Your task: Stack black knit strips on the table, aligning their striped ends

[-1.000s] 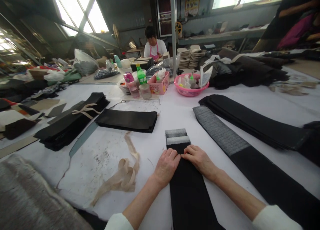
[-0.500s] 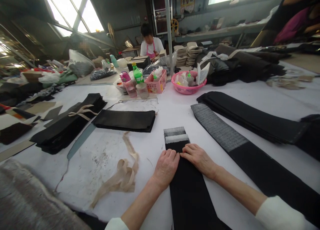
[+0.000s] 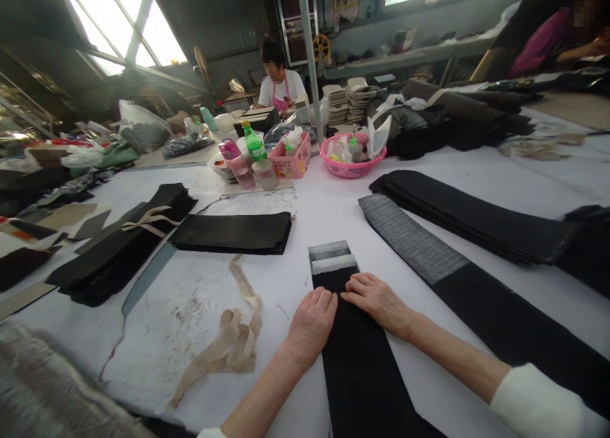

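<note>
A long black fabric strip (image 3: 365, 374) runs away from me across the white table, with pale grey bands over its far end. My left hand (image 3: 312, 327) has its fingers curled together on the strip's left side, below the pale bands. Opposite it, my right hand (image 3: 379, 303) pinches the strip from the right, its fingertips close to those of the left. What lies under the fingertips is hidden. Further right lies another black strip with a grey patterned section (image 3: 417, 241). Beyond that is a stack of black pieces (image 3: 467, 212).
Left of my hands lie a loose beige cloth ribbon (image 3: 238, 342), a stack of black rectangles (image 3: 233, 231) and a tied black bundle (image 3: 128, 244). A pink basin (image 3: 352, 166), a pink box (image 3: 291, 161) and a green bottle (image 3: 254, 142) stand behind. A person (image 3: 281, 85) sits at the back.
The view has shifted slightly, so the background sits further left in the picture. Both hands keep their places on the black strip, fingers closed as before.
</note>
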Motion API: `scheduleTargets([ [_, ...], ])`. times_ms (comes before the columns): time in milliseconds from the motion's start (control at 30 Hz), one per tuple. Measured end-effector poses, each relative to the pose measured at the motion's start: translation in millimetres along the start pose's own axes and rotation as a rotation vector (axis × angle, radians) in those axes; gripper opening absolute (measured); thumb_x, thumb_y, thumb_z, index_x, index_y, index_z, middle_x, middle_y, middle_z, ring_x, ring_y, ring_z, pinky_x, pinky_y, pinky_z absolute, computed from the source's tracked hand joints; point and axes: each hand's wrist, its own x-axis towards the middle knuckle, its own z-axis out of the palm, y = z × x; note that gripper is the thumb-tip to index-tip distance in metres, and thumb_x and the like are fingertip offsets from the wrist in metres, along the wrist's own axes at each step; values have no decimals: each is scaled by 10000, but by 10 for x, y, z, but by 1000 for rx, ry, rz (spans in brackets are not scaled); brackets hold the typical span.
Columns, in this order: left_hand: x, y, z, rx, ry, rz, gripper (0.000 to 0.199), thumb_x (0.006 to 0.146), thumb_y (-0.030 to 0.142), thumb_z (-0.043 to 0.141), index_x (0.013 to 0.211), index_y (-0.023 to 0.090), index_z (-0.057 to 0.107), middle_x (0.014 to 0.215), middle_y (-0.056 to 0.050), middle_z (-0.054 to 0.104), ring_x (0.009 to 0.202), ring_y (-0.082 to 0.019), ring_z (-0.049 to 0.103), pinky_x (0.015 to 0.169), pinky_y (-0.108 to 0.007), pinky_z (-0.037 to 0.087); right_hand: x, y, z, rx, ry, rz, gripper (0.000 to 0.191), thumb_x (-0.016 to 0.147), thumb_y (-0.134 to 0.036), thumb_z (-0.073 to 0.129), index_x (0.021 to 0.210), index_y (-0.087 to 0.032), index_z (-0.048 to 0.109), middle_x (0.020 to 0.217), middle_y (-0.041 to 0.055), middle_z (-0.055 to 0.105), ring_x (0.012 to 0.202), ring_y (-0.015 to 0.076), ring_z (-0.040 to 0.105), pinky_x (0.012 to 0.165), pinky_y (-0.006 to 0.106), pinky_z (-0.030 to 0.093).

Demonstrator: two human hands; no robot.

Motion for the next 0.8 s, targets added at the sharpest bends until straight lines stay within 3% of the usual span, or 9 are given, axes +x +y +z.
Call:
scheduleTargets([
  [133,-47,-2,-9,-20,8,-5,265,926,103,446,1181,122,514,982,-74,552,1017,-209,530,942,-357,477,-7,-21,-2,-22,-1,0,186,958,-175,461,1039,-172,629,953,67,595,982,201,514,846,355,434],
  [567,-93,50,12,93,59,-44,212,891,49,455,1058,108,571,924,-87,559,967,-225,564,897,-375,522,-55,0,-2,-52,18,-5,164,952,-166,477,1008,-178,631,944,58,616,1008,194,514,849,344,429],
  [800,-163,35,56,109,58,-23,274,882,49,475,1144,79,549,1040,-117,559,1068,-257,536,944,-390,500,-110,27,-10,-57,30,5,195,970,-173,434,1002,-185,626,946,52,604,995,184,516,865,344,422],
])
